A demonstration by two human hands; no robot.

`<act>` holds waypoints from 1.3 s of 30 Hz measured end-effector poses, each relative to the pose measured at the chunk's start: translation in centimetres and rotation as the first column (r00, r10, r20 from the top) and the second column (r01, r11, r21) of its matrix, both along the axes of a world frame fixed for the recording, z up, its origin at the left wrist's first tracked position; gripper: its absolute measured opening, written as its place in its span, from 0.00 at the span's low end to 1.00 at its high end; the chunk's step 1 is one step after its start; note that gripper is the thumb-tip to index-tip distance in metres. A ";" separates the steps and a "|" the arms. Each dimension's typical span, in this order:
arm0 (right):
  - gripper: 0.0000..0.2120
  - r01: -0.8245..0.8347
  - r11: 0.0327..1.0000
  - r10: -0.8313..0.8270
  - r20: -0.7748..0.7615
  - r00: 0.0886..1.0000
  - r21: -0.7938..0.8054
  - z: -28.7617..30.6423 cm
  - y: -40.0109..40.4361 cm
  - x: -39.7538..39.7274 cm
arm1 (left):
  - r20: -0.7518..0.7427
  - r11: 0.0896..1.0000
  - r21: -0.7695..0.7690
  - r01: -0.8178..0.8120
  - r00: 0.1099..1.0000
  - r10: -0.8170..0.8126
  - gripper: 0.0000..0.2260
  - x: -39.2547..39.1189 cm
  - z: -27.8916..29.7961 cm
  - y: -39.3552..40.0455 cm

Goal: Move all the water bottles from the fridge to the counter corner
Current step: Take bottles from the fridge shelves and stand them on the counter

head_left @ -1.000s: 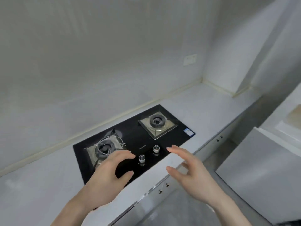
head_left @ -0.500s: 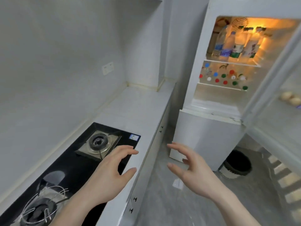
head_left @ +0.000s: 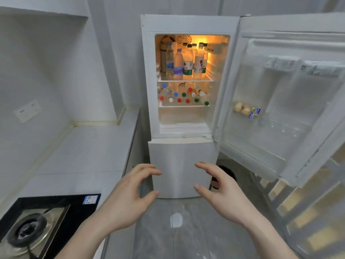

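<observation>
A white fridge (head_left: 188,23) stands straight ahead with its upper door (head_left: 291,101) swung open to the right. Several water bottles (head_left: 183,62) stand upright on the lit top shelf. More bottles (head_left: 183,96) fill the shelf below, showing red, blue, green and white caps. The white counter (head_left: 87,152) runs along the left wall to a corner (head_left: 104,128) beside the fridge. My left hand (head_left: 128,197) and my right hand (head_left: 222,193) hover low in front of the fridge's lower door, fingers relaxed and spread, holding nothing.
A black gas hob (head_left: 44,219) sits in the counter at lower left. Eggs (head_left: 241,108) rest in the open door's rack. A wall socket (head_left: 28,110) is on the left wall. A dark bin (head_left: 226,174) stands on the grey floor behind my right hand.
The view has swung right from the hob to face the open fridge. Both hands keep the same spread pose in front of me and hold nothing.
</observation>
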State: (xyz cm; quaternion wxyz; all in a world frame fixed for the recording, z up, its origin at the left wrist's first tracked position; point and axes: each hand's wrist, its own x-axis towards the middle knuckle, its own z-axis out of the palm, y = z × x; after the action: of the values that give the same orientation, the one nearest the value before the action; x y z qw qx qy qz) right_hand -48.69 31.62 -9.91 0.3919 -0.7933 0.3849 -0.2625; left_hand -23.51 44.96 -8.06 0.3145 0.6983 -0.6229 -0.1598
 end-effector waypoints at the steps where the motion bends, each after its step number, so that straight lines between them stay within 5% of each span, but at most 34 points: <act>1: 0.24 0.012 1.000 -0.012 0.005 1.000 -0.002 0.0 -1.2 -0.3 | 0.006 1.000 -0.007 0.014 1.000 -0.014 0.17 -0.3 0.2 -1.5; 21: 0.26 0.100 0.983 -0.093 0.052 0.994 -0.154 3.8 -27.7 -5.2 | 0.075 0.992 -0.086 0.090 0.994 -0.084 0.17 -4.2 3.4 -28.6; 39: 0.24 0.185 0.968 -0.171 0.090 0.981 -0.172 6.9 -43.7 8.5 | 0.121 0.979 -0.138 0.152 0.983 -0.136 0.18 14.0 6.3 -48.6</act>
State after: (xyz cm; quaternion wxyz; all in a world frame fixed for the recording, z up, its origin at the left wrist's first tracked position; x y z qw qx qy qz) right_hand -40.14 -12.05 -2.97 0.3077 -0.7772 0.4146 -0.3596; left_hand -9.49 -3.60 -1.72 0.3174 0.6342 -0.6983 -0.0970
